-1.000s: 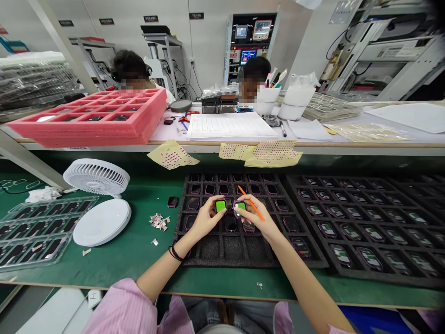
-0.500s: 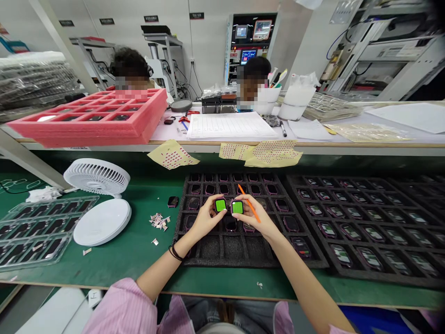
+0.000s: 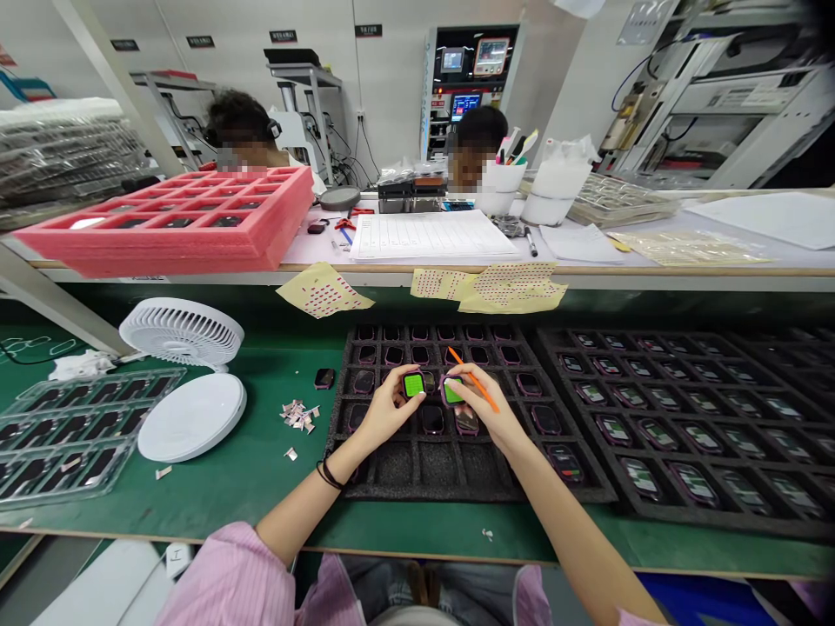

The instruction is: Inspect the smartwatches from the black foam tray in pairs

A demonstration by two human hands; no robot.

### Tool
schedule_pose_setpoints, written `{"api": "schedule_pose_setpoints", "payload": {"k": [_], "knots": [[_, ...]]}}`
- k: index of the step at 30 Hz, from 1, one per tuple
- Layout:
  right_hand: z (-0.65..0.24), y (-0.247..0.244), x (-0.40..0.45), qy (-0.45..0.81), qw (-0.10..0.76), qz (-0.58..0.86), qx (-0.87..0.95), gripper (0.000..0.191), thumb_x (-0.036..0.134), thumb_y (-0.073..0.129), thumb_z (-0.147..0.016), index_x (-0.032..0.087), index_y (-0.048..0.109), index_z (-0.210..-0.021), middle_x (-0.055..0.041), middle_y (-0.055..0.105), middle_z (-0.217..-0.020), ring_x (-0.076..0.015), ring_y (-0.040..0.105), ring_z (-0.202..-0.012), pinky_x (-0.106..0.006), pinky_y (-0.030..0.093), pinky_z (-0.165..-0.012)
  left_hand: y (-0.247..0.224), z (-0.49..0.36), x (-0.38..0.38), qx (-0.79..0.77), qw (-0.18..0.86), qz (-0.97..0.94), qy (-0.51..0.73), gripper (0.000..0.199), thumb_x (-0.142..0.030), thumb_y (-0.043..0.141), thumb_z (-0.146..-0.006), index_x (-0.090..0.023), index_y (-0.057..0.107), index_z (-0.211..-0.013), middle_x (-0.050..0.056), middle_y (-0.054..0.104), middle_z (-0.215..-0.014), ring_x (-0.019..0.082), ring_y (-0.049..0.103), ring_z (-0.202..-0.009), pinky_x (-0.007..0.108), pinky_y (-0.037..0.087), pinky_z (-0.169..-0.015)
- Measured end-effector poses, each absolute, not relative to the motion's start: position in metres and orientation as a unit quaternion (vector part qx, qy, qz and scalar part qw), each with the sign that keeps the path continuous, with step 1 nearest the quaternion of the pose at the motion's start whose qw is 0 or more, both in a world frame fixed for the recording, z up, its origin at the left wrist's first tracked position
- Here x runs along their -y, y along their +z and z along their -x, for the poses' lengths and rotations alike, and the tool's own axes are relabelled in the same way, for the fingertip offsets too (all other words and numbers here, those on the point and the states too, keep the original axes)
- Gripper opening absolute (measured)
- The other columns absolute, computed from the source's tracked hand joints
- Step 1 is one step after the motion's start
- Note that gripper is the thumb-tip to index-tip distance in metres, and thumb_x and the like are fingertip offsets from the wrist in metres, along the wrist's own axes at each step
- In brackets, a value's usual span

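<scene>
My left hand [image 3: 391, 396] grips a strapless smartwatch case [image 3: 413, 384] by its edges, its lit screen showing green. Beside it, my right hand [image 3: 486, 404] is closed around a second smartwatch case [image 3: 450, 391], also lit green, with a digit lying across part of the screen. A slim pointed orange stick [image 3: 475, 380] rests in the same right hand, its tip aimed up and left. Both hands are over a black foam tray [image 3: 408, 469] whose pockets hold several dark-screened watch cases [image 3: 431, 418]; the nearest middle pockets are bare.
Another foam tray [image 3: 606, 474] of watch cases lies to the right. On the left are a white fan [image 3: 192, 417], a clear plastic tray [image 3: 84, 435], a loose watch case [image 3: 324, 378] and small scraps [image 3: 298, 416]. Above, a shelf [image 3: 391, 271] carries a pink foam tray [image 3: 261, 235]; two people sit beyond.
My right hand has moved slightly right with its watch, widening the gap between the two watches. A digit now covers more of that screen, and the orange stick has shifted along. The left hand stays put.
</scene>
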State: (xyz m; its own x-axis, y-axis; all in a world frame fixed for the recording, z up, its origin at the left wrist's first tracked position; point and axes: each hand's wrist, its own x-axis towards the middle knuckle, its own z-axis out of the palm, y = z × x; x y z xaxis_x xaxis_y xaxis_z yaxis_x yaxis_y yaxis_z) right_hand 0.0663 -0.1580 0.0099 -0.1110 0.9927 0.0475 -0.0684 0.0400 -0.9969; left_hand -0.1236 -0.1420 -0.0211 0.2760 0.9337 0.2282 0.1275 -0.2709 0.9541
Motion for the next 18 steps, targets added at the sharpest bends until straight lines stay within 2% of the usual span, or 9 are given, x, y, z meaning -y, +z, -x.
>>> {"api": "schedule_pose_setpoints", "payload": {"k": [4,9,15,18], "knots": [[-0.0662,0.0117,0.1588,0.515,0.517,0.474,0.494,0.032,0.047,0.075,-0.07,0.022,0.057,-0.08,0.0038,0.047,-0.065,-0.0092,0.044,-0.051,-0.019,0.035,-0.038,-0.0187,0.1229,0.1427,-0.403,0.454,-0.656,0.448,0.044,-0.031,0.063,-0.082,-0.018,0.049,-0.122,0.01,0.063,-0.11,0.018,0.062,-0.09,0.022,0.047,-0.06],[-0.0666,0.0098,0.158,0.531,0.518,0.467,0.481,0.031,0.051,0.069,-0.075,0.022,0.056,-0.078,0.0037,0.048,-0.063,-0.0091,0.043,-0.049,-0.019,0.035,-0.039,-0.0198,0.1232,0.1423,-0.404,0.454,-0.656,0.447,0.045,-0.031,0.063,-0.082,-0.017,0.049,-0.122,0.01,0.063,-0.11,0.018,0.062,-0.089,0.022,0.047,-0.06],[-0.0678,0.0079,0.1576,0.535,0.517,0.46,0.485,0.029,0.049,0.068,-0.077,0.023,0.057,-0.079,0.0035,0.047,-0.064,-0.0094,0.043,-0.049,-0.019,0.034,-0.038,-0.0218,0.1239,0.1413,-0.385,0.478,-0.638,0.465,0.037,-0.034,0.057,-0.087,-0.019,0.052,-0.121,0.01,0.062,-0.114,0.02,0.062,-0.099,0.028,0.052,-0.075],[-0.068,0.0075,0.1576,0.532,0.519,0.461,0.485,0.029,0.05,0.068,-0.077,0.023,0.057,-0.079,0.0035,0.047,-0.064,-0.0093,0.043,-0.049,-0.019,0.034,-0.038,-0.0184,0.1243,0.1423,-0.391,0.479,-0.634,0.465,0.035,-0.037,0.052,-0.09,-0.019,0.054,-0.12,0.008,0.065,-0.106,0.019,0.063,-0.094,0.029,0.052,-0.078]]}}
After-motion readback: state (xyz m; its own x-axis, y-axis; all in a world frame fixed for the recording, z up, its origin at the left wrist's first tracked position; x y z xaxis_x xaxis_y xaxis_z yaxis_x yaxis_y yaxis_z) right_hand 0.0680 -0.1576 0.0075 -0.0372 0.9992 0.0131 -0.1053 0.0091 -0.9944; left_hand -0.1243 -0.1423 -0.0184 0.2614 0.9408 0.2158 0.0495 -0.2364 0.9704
